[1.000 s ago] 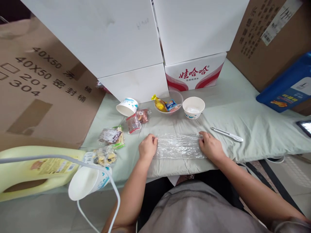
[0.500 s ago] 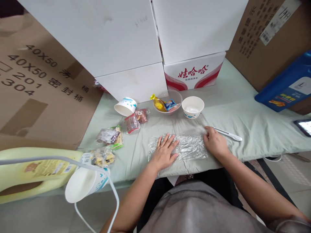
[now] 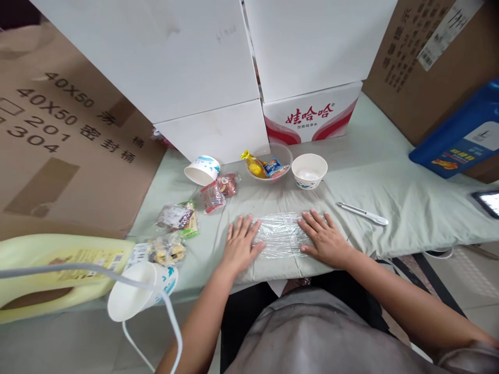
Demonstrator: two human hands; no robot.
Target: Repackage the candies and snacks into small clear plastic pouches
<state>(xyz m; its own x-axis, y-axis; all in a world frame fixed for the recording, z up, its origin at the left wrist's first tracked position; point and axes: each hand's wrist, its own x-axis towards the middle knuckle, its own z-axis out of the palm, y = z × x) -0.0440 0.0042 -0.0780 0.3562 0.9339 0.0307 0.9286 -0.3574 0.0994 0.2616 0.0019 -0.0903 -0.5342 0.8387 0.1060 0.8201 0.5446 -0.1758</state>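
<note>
hands flat, grip released: left hand (image 3: 240,245) | right hand (image 3: 323,240) | crinkly clear plastic sheet (image 3: 281,234) (rectangular) | pale cloth (image 3: 390,192)

Glossy, crinkled clear plastic film (image 3: 283,235) on matt pale-green cloth (image 3: 390,182); paper bowl (image 3: 310,171) at 1 o'clock, matt white.

A table covered in pale green cloth (image 3: 390,182) carries the items. Near centre lies a flat sheet of clear plastic film (image 3: 281,234). Far centre: a clear bowl of wrapped sweets (image 3: 270,163) and a white paper bowl (image 3: 309,171). Right: a white utility knife (image 3: 362,213). Left: a tipped paper cup (image 3: 202,170) and several snack packets (image 3: 178,217). White cartons (image 3: 210,130) stand at the far edge.
</note>
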